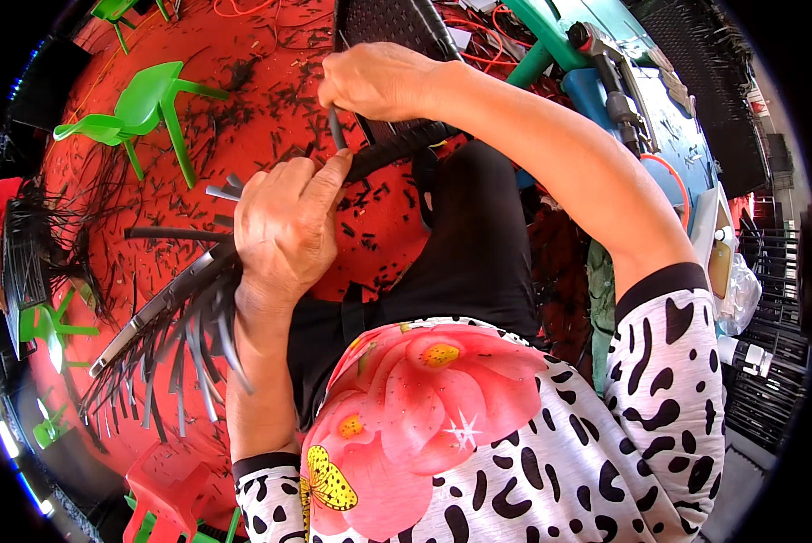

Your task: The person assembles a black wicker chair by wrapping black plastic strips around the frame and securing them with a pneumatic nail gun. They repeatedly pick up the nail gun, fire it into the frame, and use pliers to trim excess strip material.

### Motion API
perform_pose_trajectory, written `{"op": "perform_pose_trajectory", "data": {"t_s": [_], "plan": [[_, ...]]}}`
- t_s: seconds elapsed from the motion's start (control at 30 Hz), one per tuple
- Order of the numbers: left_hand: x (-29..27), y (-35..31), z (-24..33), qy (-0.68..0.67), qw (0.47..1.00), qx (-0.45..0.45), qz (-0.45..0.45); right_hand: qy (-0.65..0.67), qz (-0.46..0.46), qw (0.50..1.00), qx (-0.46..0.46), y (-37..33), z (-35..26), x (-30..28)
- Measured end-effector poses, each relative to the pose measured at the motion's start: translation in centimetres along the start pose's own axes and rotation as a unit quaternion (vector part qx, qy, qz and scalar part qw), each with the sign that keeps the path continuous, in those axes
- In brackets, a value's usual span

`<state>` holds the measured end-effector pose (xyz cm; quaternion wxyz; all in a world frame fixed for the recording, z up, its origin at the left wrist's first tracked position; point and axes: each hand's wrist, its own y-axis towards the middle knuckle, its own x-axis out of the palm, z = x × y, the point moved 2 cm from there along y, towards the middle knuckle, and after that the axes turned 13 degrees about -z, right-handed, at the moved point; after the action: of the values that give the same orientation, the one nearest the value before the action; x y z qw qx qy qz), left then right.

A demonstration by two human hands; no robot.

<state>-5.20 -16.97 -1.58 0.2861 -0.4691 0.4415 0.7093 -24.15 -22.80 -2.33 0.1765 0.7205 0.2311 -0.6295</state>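
Woven panel (397,27) ahead of both hands, small chair (143,104) left, workbench (659,127) right.

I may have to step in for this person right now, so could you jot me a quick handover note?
Left hand: closed around a bundle of dark grey strips that fans out below the grip.
Right hand: pinching one grey strip at the rim of the black woven piece.
Woven piece lies across the lap, over the red floor, which is littered with cut strip bits.
Done: part of the rim looks wrapped.
Left: many loose strips remain in the bundle.
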Motion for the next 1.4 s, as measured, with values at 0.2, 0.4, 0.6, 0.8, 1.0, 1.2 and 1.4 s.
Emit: {"op": "perform_pose_trajectory", "data": {"t_s": [0.2, 0.4, 0.6, 0.8, 1.0, 1.2, 1.4], "plan": [[-0.3, 0.1, -0.6, -0.029, 0.999, -0.003, -0.021, 0.494, -0.15, 0.839, 0.171, 0.5, -1.4, -1.4], [-0.5, 0.5, -0.7, -0.027, 0.999, -0.014, -0.037, 0.563, -0.159, 0.787, 0.194, 0.6, -2.0, -0.7], [-0.5, 0.7, -0.9, -0.015, 1.0, 0.011, -0.018, 0.5, -0.231, 0.826, 0.121, 0.9, -1.6, 0.0], [-0.6, 0.7, -0.6, -0.009, 1.0, -0.006, -0.026, 0.437, -0.258, 0.861, -0.025, 0.8, -1.4, 0.0], [0.0, 0.4, -0.8, -0.053, 0.998, -0.022, 0.011, 0.203, 0.035, 0.979, 0.003, -2.1, -3.2, -2.1], [-0.1, 0.5, -1.3, -0.044, 0.999, 0.001, 0.024, 0.075, 0.251, 0.959, -0.108, -5.9, -7.3, 0.6], [0.0, 0.5, -1.3, -0.05, 0.998, 0.002, 0.032, 0.027, 0.326, 0.938, -0.119, -6.0, -7.6, 1.1]]}}
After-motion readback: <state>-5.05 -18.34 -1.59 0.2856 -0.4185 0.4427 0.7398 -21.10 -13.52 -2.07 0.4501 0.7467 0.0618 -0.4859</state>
